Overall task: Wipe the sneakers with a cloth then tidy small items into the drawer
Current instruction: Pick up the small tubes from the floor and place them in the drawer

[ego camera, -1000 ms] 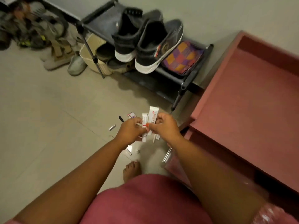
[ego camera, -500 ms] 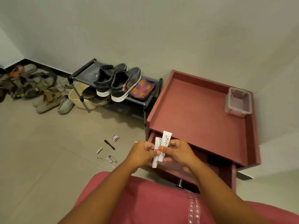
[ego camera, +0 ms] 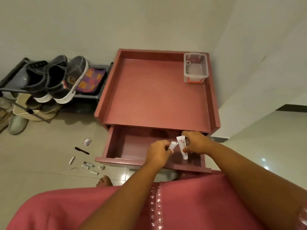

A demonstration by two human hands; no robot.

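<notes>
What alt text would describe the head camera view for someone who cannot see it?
A person's left hand and right hand each hold a small white tube over an open reddish drawer. Small items lie on the floor, and dark sneakers sit on a rack.

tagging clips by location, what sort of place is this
Probably a home entryway or room corner: a shoe rack holding sneakers, a small red cabinet with its drawer open, tiled floor.

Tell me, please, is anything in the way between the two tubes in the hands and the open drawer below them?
Nothing visible is. The left hand holds a small tube and the right hand a bigger tube, both directly above the open drawer, whose visible floor is bare.
</notes>
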